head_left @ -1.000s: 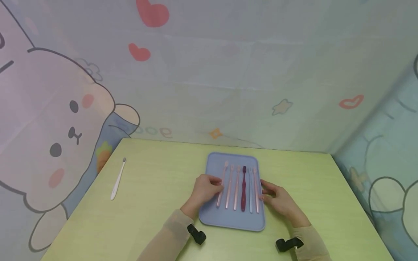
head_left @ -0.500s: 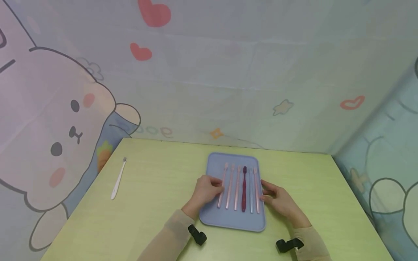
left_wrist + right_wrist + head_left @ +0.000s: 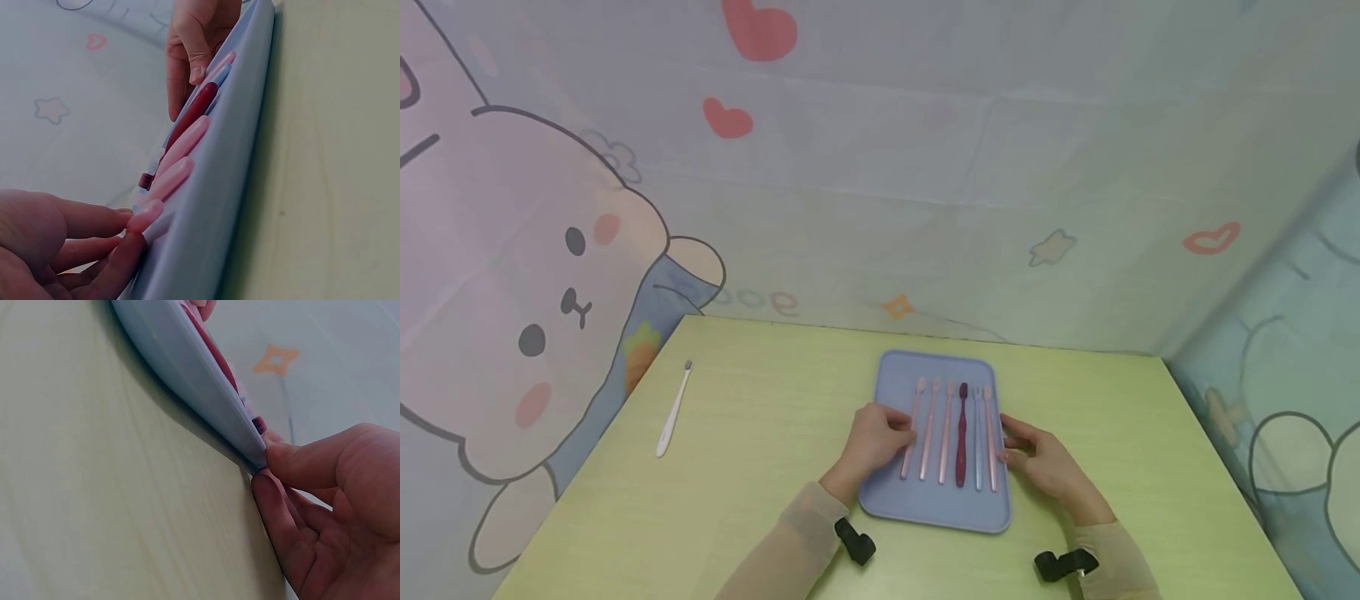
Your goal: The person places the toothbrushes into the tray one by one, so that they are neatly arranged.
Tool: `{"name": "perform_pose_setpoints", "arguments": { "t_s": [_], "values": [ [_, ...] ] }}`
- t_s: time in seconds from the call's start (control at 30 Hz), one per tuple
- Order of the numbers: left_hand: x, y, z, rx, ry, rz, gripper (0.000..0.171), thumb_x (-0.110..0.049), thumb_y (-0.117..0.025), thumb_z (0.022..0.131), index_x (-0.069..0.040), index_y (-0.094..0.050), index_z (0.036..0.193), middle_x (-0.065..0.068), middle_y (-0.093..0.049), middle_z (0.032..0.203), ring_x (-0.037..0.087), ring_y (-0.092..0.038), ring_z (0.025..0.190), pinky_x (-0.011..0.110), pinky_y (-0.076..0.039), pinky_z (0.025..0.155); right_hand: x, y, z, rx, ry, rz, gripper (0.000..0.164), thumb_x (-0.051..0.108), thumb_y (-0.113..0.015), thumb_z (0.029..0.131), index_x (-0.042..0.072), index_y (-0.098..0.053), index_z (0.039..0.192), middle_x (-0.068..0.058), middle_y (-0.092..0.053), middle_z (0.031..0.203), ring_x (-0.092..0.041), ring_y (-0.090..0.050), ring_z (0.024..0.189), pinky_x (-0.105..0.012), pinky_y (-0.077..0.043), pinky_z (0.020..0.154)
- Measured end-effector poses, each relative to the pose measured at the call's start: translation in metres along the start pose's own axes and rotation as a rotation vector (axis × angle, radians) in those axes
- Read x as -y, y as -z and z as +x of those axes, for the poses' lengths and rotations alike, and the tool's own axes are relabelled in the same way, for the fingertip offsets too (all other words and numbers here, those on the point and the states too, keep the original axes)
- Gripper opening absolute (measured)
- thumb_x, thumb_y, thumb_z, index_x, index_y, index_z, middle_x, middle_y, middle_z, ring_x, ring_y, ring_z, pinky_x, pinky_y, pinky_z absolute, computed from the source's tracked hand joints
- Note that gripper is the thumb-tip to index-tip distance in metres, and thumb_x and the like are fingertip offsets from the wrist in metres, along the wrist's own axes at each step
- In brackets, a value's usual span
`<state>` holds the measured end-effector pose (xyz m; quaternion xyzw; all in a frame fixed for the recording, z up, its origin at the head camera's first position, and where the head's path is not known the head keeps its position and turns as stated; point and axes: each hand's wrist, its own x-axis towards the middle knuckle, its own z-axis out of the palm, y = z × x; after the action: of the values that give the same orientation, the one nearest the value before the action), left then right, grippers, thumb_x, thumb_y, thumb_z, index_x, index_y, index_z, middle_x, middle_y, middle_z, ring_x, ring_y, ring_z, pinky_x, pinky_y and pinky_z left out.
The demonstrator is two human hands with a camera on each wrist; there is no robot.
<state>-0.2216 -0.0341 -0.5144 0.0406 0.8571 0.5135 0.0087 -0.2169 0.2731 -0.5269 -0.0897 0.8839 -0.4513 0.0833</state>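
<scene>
A blue tray [image 3: 925,512] lies on the table with a row of several toothbrushes on it, heads toward the wall. Most are pink; a dark red toothbrush [image 3: 961,442] and a light blue toothbrush [image 3: 977,442] lie toward the right. My left hand [image 3: 874,437] reaches over the tray's left rim and pinches the leftmost pink toothbrush [image 3: 147,215] between thumb and fingers. On the opposite side my right hand [image 3: 1041,458] grips the tray's right rim, thumb on top and fingertips at its outer edge in the right wrist view.
A white toothbrush [image 3: 673,412] lies alone on the left part of the yellow-green table [image 3: 760,400]. A cartoon-printed cloth [image 3: 880,208] hangs behind the table and along its sides.
The leftmost pink toothbrush has slid slightly toward me, its head now about level with the one beside it. Both hands stay in nearly the same place; the head view shifts slightly.
</scene>
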Motion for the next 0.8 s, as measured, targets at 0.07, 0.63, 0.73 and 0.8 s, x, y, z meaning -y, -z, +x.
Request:
{"name": "perform_pose_setpoints", "arguments": {
  "t_s": [0.07, 0.63, 0.73, 0.8],
  "values": [
    [0.0, -0.0003, -0.0003, 0.001, -0.004, -0.015, 0.021, -0.002, -0.085, 0.086, 0.007, -0.081, 0.104, 0.007, -0.077, 0.085, 0.013, -0.07, 0.075, 0.028, -0.062, 0.066, -0.0003, 0.0002, 0.0, 0.0, 0.0, -0.002, 0.064, 0.005, -0.072, 0.101, -0.001, -0.046, 0.159, -0.022, -0.07, 0.134, -0.04, -0.063, 0.128, -0.061, -0.036, 0.12],
    [0.0025, -0.0018, -0.0004, 0.006, -0.015, -0.05, 0.019, 0.003, -0.083, 0.086, 0.01, -0.079, 0.104, 0.009, -0.075, 0.082, 0.015, -0.072, 0.066, 0.028, -0.062, 0.059, 0.0002, -0.0015, -0.0014, 0.003, -0.011, 0.014, 0.064, 0.006, -0.072, 0.101, -0.001, -0.046, 0.159, -0.021, -0.07, 0.134, -0.039, -0.063, 0.129, -0.061, -0.037, 0.119],
    [0.0031, -0.0024, -0.0001, 0.006, -0.015, -0.046, 0.019, 0.004, -0.083, 0.086, 0.01, -0.079, 0.104, 0.009, -0.075, 0.082, 0.015, -0.072, 0.065, 0.028, -0.062, 0.058, 0.0018, -0.0014, -0.0021, 0.004, -0.017, 0.013, 0.064, 0.007, -0.072, 0.101, -0.001, -0.046, 0.159, -0.021, -0.07, 0.134, -0.039, -0.063, 0.129, -0.061, -0.038, 0.119],
    [0.0031, -0.0026, 0.0, 0.005, -0.013, -0.044, 0.019, 0.004, -0.083, 0.086, 0.01, -0.079, 0.104, 0.009, -0.075, 0.082, 0.015, -0.072, 0.064, 0.028, -0.062, 0.058, 0.0026, -0.001, -0.0022, 0.007, -0.017, 0.013, 0.064, 0.006, -0.072, 0.101, -0.001, -0.046, 0.159, -0.021, -0.069, 0.134, -0.039, -0.063, 0.129, -0.061, -0.038, 0.119]
  ]
}}
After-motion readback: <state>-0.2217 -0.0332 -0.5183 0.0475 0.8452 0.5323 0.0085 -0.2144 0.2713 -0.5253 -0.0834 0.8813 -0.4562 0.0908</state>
